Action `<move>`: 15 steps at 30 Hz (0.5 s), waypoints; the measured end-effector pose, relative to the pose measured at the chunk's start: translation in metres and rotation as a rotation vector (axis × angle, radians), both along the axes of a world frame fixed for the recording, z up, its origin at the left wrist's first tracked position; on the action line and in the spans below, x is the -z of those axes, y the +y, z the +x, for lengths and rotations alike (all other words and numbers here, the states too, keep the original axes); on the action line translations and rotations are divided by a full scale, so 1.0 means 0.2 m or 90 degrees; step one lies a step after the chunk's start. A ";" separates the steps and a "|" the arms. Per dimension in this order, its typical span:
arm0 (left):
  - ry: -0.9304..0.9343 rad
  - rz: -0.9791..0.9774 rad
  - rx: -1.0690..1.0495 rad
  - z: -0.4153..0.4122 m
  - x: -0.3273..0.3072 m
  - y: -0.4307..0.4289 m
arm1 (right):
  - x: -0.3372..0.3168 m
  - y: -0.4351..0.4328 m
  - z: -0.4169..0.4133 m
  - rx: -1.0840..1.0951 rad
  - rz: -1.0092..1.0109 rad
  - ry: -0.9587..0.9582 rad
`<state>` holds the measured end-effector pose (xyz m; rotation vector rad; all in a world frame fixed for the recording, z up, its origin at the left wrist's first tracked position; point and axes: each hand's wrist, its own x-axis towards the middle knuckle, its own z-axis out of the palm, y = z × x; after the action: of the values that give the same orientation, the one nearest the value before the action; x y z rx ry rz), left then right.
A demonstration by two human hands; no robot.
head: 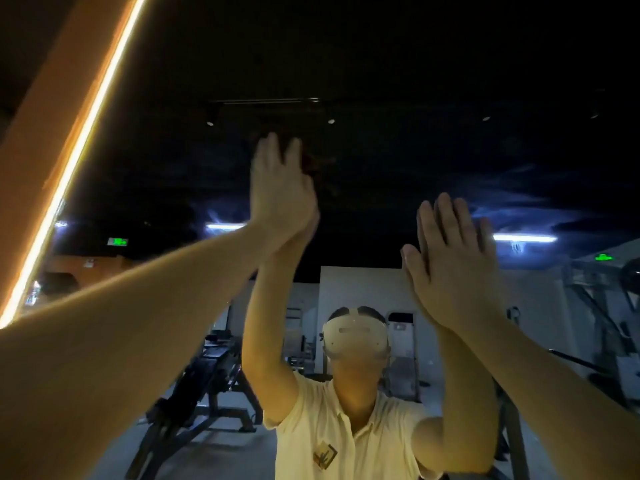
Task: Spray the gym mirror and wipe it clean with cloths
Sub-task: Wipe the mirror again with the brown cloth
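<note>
We press both palms flat on the mirror (pixel 398 143), fingers straight, for even pressure. L hand (pixel 280 192) sits high on the mirror, prob. over a dark cloth (pixel 317 166). R hand (pixel 450 261) is lower, no cloth visible.

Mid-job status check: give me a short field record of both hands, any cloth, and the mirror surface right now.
left hand: raised high, fingers straight, flat toward the mirror, motion-blurred
right hand: raised lower, fingers straight, palm flat toward the glass
cloth: dark patch beside the left fingers, probably a cloth under the hand; too blurred to be sure
spray bottle: not in view
streaks: hazy whitish smears on the glass above the right hand
light strip: glowing along the mirror's left edge
</note>
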<state>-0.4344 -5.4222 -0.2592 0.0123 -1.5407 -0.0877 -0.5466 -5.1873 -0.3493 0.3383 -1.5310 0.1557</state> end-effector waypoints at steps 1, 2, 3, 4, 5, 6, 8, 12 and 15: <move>0.005 -0.059 0.012 -0.05 0.07 0.11 | 0.00 0.00 0.01 -0.008 -0.003 0.008; -0.006 -0.136 0.020 -0.09 0.14 0.21 | 0.01 0.00 0.00 -0.018 -0.004 0.013; -0.031 -0.219 0.024 -0.11 0.22 0.29 | 0.01 0.01 0.01 -0.028 -0.003 0.014; -0.063 -0.289 0.022 -0.13 0.28 0.34 | 0.01 0.02 0.01 -0.039 0.002 0.014; -0.088 -0.341 0.017 -0.12 0.32 0.34 | 0.02 0.03 0.01 -0.045 0.007 0.015; -0.115 -0.379 0.006 -0.11 0.32 0.31 | 0.02 0.04 0.01 -0.045 0.008 0.015; -0.142 -0.420 -0.043 -0.03 0.28 0.14 | 0.02 0.05 -0.02 -0.034 0.008 0.009; -0.094 -0.243 -0.046 0.11 0.26 -0.39 | 0.03 0.02 -0.05 -0.020 -0.003 0.006; 0.011 0.031 -0.006 0.18 0.42 -0.63 | 0.04 0.00 -0.02 -0.015 -0.020 0.006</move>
<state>-0.3992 -5.5475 -0.3426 0.0570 -1.5210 -0.1178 -0.5506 -5.1872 -0.3581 0.3317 -1.5135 0.1962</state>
